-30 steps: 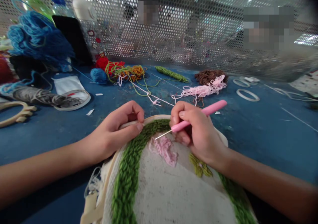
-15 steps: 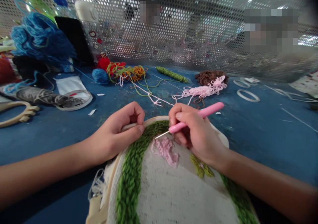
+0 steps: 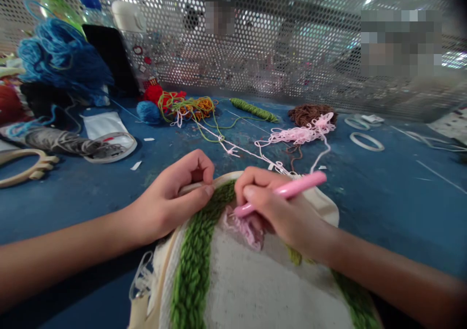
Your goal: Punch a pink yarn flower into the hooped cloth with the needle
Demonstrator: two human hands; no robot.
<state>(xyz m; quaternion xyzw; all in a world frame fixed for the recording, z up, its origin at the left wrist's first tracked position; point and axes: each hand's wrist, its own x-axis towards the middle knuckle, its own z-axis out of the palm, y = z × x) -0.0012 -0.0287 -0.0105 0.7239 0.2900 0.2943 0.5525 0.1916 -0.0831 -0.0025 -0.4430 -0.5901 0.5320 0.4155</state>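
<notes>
Pink-handled punch needle, pinched in right hand, metal tip now hidden, left hand pinching wooden hoop rim

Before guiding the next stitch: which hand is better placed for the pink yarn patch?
Probably the right hand: it holds the pink-handled punch needle over the pink yarn patch, while the left hand pinches the wooden hoop rim.

Embroidery hoop in front, yarn behind

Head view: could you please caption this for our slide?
Left hand grips a wooden embroidery hoop; right hand holds a pink-handled needle over yarn-worked cloth.
</notes>
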